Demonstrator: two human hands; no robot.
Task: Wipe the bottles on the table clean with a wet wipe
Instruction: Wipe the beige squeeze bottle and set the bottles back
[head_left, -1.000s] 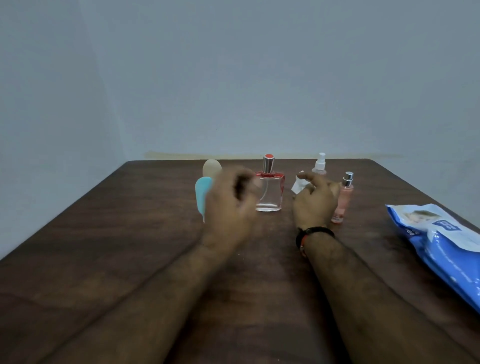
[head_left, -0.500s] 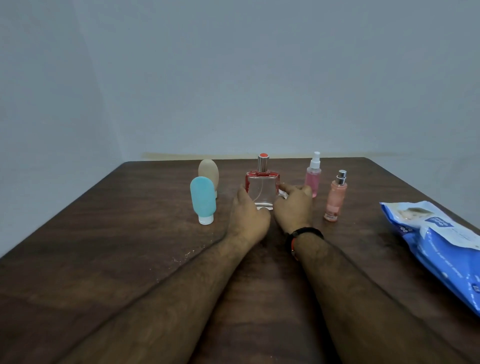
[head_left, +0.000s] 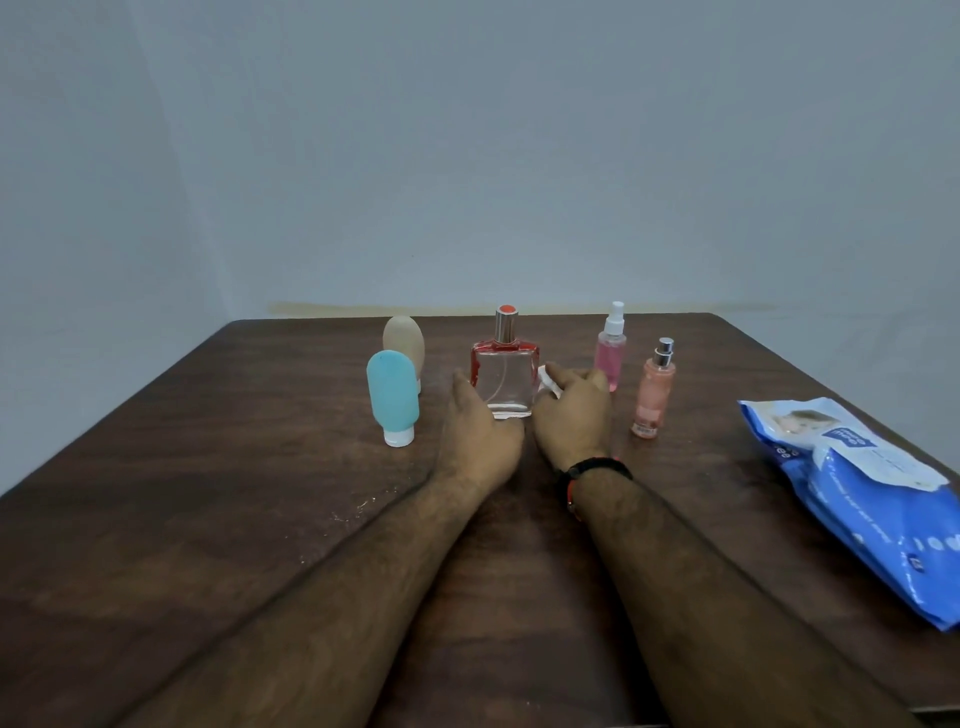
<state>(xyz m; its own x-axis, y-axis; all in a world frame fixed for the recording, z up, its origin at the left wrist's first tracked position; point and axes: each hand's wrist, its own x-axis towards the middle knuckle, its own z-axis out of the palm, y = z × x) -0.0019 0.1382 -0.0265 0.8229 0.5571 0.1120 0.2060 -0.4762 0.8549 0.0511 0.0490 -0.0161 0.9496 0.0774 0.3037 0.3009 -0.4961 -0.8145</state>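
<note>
Standing upright near the middle of the dark wooden tabletop (head_left: 208, 493), the square clear perfume bottle (head_left: 505, 382) with red edges and a silver cap sits between the two hands. The left hand (head_left: 480, 436) rests on the tabletop at the bottle's near-left corner, thumb reaching up along the left edge of the glass; whether its fingers are curled round the base cannot be told, since they lie hidden behind the hand. The right hand (head_left: 571, 415) sits at the bottle's right side, its fingers curled and pinching a small white wet wipe (head_left: 548, 383), which touches or lies just beside the right edge of the glass. A dark band (head_left: 592, 470) circles the right wrist. To the left of the perfume bottle stands a teal squeeze tube (head_left: 392, 395) inverted on its white cap, with a beige squeeze tube (head_left: 404, 343) just behind it on the far side, partly overlapped. To the right stands a pink spray bottle (head_left: 611, 353) with a white nozzle, directly beyond the right hand, and a peach spray bottle (head_left: 654, 392) with a silver nozzle stands nearer and further right, apart from the hand. All of these containers are upright. A blue wet wipe pack (head_left: 872, 499) lies flat at the right edge of the tabletop, well apart from the bottles. A plain pale wall (head_left: 467, 156) rises behind the far edge.
</note>
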